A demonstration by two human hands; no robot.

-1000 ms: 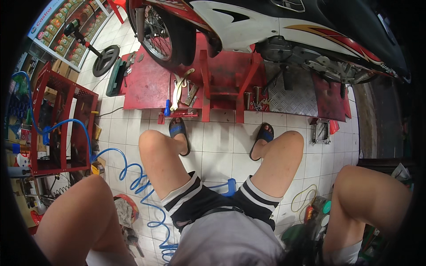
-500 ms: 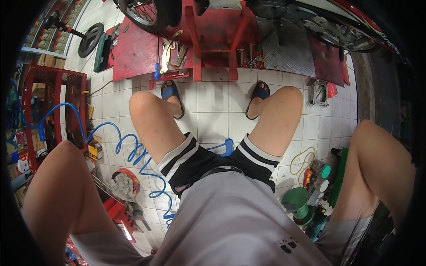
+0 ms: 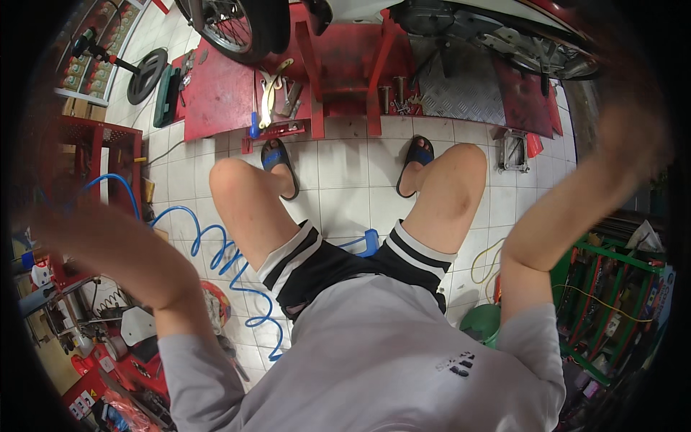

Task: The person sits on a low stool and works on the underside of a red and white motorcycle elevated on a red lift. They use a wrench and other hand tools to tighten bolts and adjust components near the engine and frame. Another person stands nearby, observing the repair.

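My left hand (image 3: 44,219) is raised to the far left rim, near the red tool cart (image 3: 115,126), blurred and dim. My right hand (image 3: 633,137) is up at the right rim, smeared by motion, beside the rear of the motorbike (image 3: 461,25). What either holds, if anything, I cannot make out. Above my sandalled feet, the motorbike stands over a red platform (image 3: 216,108) with a red stand (image 3: 345,86). A blue-handled screwdriver (image 3: 255,122), pale yellowish levers (image 3: 268,101) and several metal parts (image 3: 399,104) lie on it.
A blue coiled hose (image 3: 198,234) runs over the tiled floor (image 3: 338,201). A green rack (image 3: 604,317) and green bucket (image 3: 476,320) stand at right. Machinery (image 3: 129,324) crowds the lower left. A steering-wheel-shaped piece (image 3: 147,75) and shelves of bottles (image 3: 93,72) are at upper left.
My forearms have swung upward and outward to both rims, the hands blurring as they rise. The view has tilted, so the motorbike and platform sit higher in the picture than a second ago.
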